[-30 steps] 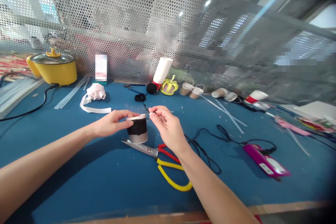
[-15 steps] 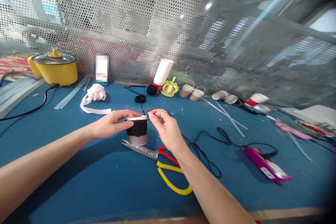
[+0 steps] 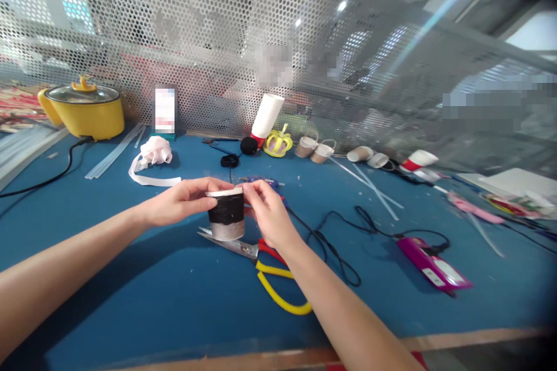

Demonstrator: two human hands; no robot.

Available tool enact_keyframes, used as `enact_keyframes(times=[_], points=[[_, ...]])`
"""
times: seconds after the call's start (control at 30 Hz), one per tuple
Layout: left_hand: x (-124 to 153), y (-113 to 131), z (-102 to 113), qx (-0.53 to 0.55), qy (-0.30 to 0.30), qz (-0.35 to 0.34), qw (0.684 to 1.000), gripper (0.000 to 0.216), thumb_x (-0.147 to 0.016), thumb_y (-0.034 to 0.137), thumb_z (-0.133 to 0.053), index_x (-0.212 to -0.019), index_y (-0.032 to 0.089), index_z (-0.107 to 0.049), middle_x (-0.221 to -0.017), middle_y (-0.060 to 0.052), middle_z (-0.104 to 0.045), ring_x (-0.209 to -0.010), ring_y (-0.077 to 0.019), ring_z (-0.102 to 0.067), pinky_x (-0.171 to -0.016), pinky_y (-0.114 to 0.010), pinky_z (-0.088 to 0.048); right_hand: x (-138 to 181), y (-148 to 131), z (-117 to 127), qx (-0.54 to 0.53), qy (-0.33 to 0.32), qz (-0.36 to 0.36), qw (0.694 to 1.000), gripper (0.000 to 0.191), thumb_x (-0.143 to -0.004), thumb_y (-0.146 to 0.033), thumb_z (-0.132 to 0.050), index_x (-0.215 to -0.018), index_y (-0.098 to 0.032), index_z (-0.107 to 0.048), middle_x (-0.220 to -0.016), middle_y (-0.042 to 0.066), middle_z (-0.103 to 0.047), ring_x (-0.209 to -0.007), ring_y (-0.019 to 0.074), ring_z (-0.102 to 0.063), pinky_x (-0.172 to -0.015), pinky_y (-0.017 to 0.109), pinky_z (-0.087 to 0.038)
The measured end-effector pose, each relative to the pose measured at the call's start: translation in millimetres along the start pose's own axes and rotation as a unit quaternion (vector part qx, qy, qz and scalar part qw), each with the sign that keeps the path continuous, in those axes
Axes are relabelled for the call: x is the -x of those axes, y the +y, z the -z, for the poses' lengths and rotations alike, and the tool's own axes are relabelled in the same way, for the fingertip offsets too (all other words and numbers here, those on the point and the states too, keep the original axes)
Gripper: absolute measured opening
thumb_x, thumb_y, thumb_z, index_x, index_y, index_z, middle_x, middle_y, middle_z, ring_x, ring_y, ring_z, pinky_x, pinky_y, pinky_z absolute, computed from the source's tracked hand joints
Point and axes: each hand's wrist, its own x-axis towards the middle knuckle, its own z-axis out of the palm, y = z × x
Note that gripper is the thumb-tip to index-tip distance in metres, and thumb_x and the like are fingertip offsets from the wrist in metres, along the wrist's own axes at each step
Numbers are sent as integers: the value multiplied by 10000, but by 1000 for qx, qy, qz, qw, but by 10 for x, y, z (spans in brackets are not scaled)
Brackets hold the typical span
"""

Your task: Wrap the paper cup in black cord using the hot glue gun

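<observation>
A small paper cup (image 3: 227, 231) has black yarn (image 3: 230, 209) wound around its upper part, below a white rim; its lower part is greyish brown. My left hand (image 3: 185, 202) grips the cup from the left, thumb on the front and fingers across the back of the rim. At the right edge, my right hand (image 3: 267, 208) pinches the cup near the rim; any yarn under its fingertips is hidden. A strand runs behind the cup from a small black yarn bundle (image 3: 229, 160). Open scissors (image 3: 285, 295) with red and yellow handles lie below the cup.
A blue glue gun (image 3: 263, 182) lies behind my right hand, its black cable trailing right to a purple power strip (image 3: 435, 266). Behind stand a yellow pot (image 3: 89, 116), crumpled white ribbon (image 3: 155, 152), stacked white cups (image 3: 267, 116), a yellow crown-like basket (image 3: 278, 142) and small cups.
My right hand has moved in against the cup's right edge; before, its fingertips were slightly apart from it, pinching the black yarn. My left hand keeps its hold. The view has shifted slightly.
</observation>
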Motion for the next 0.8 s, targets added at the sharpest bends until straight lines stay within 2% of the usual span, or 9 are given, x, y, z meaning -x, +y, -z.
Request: enact_keyframes(times=[0.3, 0.5, 0.6, 0.8], points=[[5, -30, 22, 74, -21, -9, 997, 105, -829, 229, -495, -818, 136, -544, -1328, -110, -435, -1239, -275, -375, -1002, -438, -303, 6, 30, -79, -118, -4, -21, 993, 251, -737, -422, -578, -671, -206, -468, -616, -57, -462, -598, 89, -461, -507, 185, -405], [-5, -14, 28, 99, -53, -23, 993, 96, -846, 171, -461, -849, 139, -551, -1375, -101, -378, -1284, -260, -312, -1018, -425, -289, 12, 17, -65, -136, -12, -4, 991, 212, -744, -388, -589, -685, -205, -500, -701, -41, -533, -647, 90, -489, -515, 174, -415], [3, -39, 39, 93, -40, -17, 995, 92, -843, 185, -468, -832, 141, -548, -1361, -95, -398, -1276, -256, -325, -1017, -415, -291, 8, -3, -55, -137, -9, 1, 990, 212, -729, -382, -607, -676, -204, -505, -727, -33, -565, -651, 93, -505, -521, 180, -426], [10, -133, 87, 21, 32, 31, 999, 137, -805, 282, -525, -810, 145, -527, -1311, -100, -426, -1225, -261, -383, -998, -403, -311, -24, -20, -30, -115, -14, 18, 993, 165, -729, -368, -604, -744, -209, -562, -792, 0, -615, -719, 124, -560, -574, 222, -468]])
